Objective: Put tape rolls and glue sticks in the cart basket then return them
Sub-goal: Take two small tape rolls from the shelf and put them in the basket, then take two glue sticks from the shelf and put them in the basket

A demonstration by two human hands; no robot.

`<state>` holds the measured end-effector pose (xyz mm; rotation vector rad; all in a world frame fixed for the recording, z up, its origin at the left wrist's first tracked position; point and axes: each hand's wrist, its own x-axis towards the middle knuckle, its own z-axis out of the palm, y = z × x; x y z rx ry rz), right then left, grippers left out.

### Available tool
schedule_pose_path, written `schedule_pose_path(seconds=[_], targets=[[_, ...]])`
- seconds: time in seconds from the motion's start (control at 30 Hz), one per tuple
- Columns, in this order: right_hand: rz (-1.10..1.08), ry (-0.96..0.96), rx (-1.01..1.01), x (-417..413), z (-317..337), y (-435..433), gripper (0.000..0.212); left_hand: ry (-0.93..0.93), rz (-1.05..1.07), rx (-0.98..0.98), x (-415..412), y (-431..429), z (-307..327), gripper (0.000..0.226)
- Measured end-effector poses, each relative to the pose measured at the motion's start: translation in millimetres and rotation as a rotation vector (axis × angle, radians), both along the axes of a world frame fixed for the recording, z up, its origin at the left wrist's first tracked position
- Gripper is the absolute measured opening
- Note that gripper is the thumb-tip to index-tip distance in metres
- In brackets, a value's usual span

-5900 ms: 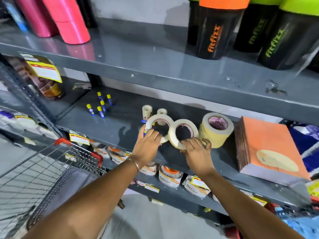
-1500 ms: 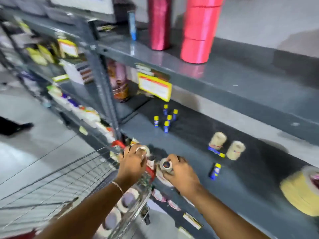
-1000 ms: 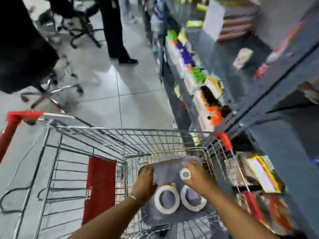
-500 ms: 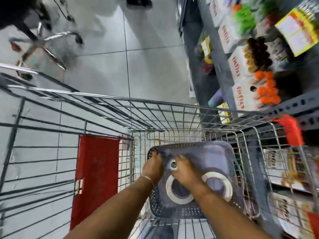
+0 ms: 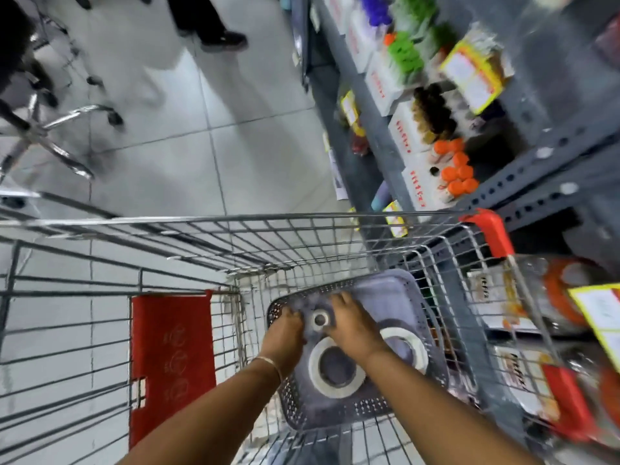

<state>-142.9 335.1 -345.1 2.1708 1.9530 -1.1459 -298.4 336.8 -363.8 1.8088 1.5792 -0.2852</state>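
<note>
A grey-purple perforated basket (image 5: pixel 423 307) sits in the wire cart (image 5: pixel 268 219). Two large white tape rolls lie flat in it: one (image 5: pixel 335 391) below my hands, the other (image 5: pixel 420 351) to the right, partly under my right forearm. A small white tape roll (image 5: pixel 320 319) is low at the basket's far left end, between my hands. My right hand (image 5: pixel 352 327) curls around it from the right. My left hand (image 5: pixel 285 333) is beside it with fingers bent down; what it holds is hidden. No glue sticks are in view.
A red flap (image 5: pixel 171 357) hangs on the cart's left part, and a red corner guard (image 5: pixel 489 233) sits at its right rim. Grey shelves (image 5: pixel 536 156) with boxed bottles run along the right. A person's feet (image 5: pixel 218 35) and a chair base (image 5: pixel 50 129) are on the tiled floor.
My hands came from the shelf with small rolls and went down into the cart's basket. Over the last half second they stay low around the small roll.
</note>
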Motion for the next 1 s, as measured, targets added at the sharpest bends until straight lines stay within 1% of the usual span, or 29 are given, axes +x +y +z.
schedule_pose_path(seconds=[0.07, 0.13, 0.23, 0.33, 0.4, 0.5, 0.57, 0.63, 0.73, 0.8, 0.83, 0.9, 0.93, 1.0], targets=[[-0.042, 0.007, 0.077, 18.1, 40.8, -4.7, 0.055, -0.002, -0.11, 0.078, 14.3, 6.0, 33.0, 0.041], [-0.086, 0.033, 0.141, 32.8, 77.2, -10.3, 0.056, 0.018, -0.197, 0.165, 28.9, 12.5, 66.8, 0.04], [-0.204, 0.037, 0.289, 76.0, 146.9, -42.2, 0.048, -0.09, -0.334, 0.319, 78.3, 12.4, 136.2, 0.035], [-0.3, 0.007, 0.421, 109.5, 203.4, -77.9, 0.041, -0.213, -0.372, 0.424, 129.2, 2.9, 194.9, 0.031], [-0.388, -0.039, 0.486, 135.5, 238.2, -110.9, 0.039, -0.264, -0.434, 0.482, 169.5, -13.9, 228.9, 0.031], [-0.533, -0.102, 0.566, 174.3, 278.8, -165.8, 0.041, -0.363, -0.557, 0.565, 231.3, -48.8, 268.2, 0.024], [-0.642, -0.142, 0.582, 201.3, 299.4, -209.9, 0.04, -0.415, -0.726, 0.608, 273.3, -80.6, 286.5, 0.028], [-0.713, -0.203, 0.583, 223.9, 310.9, -247.0, 0.039, -0.472, -0.777, 0.582, 306.8, -113.9, 302.7, 0.033], [-0.916, -0.265, 0.567, 258.1, 320.2, -311.8, 0.031, -0.59, -0.843, 0.544, 355.5, -174.9, 321.6, 0.042], [-1.042, -0.337, 0.506, 276.6, 316.4, -345.9, 0.029, -0.645, -0.938, 0.538, 383.6, -208.1, 324.2, 0.04], [-1.093, -0.368, 0.442, 285.3, 312.3, -364.1, 0.034, -0.658, -1.006, 0.559, 399.2, -225.6, 325.8, 0.037], [-1.133, -0.385, 0.312, 295.7, 300.3, -388.4, 0.047, -0.623, -1.125, 0.628, 423.7, -251.8, 328.6, 0.035], [-1.133, -0.377, 0.269, 297.0, 294.5, -392.6, 0.048, -0.581, -1.167, 0.653, 432.8, -258.4, 328.6, 0.037], [-1.166, -0.359, 0.252, 296.1, 288.5, -402.8, 0.038, -0.49, -1.22, 0.701, 450.1, -271.3, 326.5, 0.046]])
